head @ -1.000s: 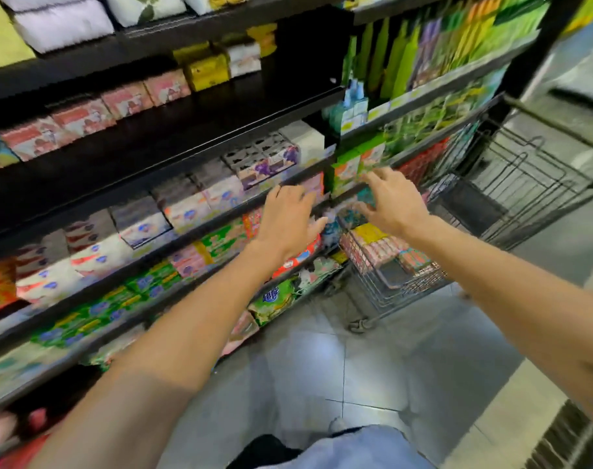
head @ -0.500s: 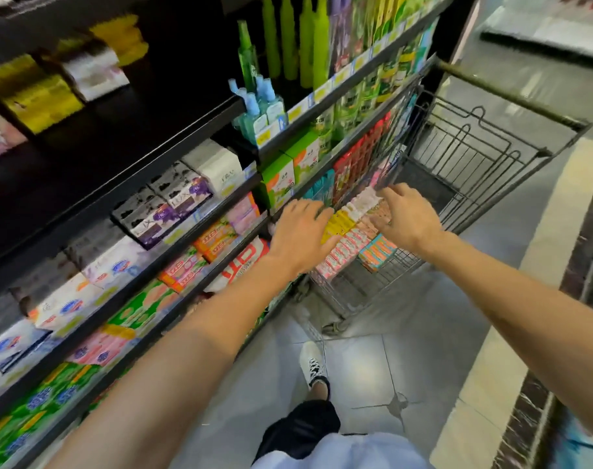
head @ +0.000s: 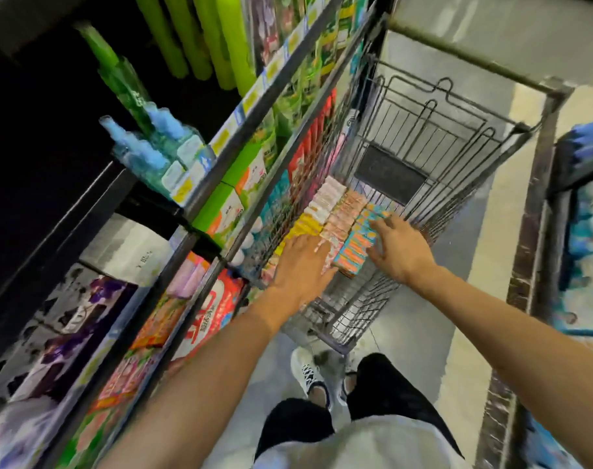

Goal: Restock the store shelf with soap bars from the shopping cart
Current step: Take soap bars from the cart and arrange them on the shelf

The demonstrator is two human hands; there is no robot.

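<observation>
While both of your arms reach forward over the wire shopping cart (head: pixel 434 137), your hands sit on the rows of soap bars (head: pixel 339 214) stacked against the cart's shelf-side wall. Your left hand (head: pixel 302 265) lies palm down with the fingers straight and a little spread, its grip flat on the yellow (head: pixel 303 225) and pink packs, pressing on them rather than closing round any. Your right hand (head: pixel 398 248) has its fingers curved over the far edge of the blue-and-orange packs (head: pixel 354 247), thumb low on their near side, so its grip looks closed round that row, though motion blur keeps the contact from being sharp. The soap bars stand on edge in three or four tight rows: yellow nearest the shelf, then pale pink, then patterned pink, then blue-and-orange on the outer side. The cart stands just beside the store shelf (head: pixel 220 184), touching or nearly touching its front rails. On the shelf you can see green bottles (head: pixel 193 38) up top, blue-capped bottles (head: pixel 153 147) below them, green boxes (head: pixel 227 204), and boxed goods in white, purple, orange and red lower down. Your feet, in a white and black shoe (head: pixel 305 370), stand on the grey tiled floor (head: pixel 410 319) behind the cart.
</observation>
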